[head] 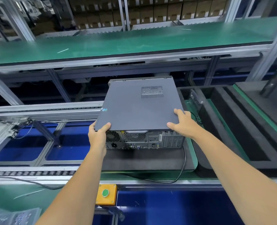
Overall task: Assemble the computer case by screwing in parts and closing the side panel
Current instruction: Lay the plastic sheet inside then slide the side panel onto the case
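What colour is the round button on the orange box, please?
Green button, clearest in the head view.

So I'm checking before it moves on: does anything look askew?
Nothing is clearly wrong. The side panel lies flat on the case, both hands at its near corners. The case sits slightly turned against the conveyor rails.
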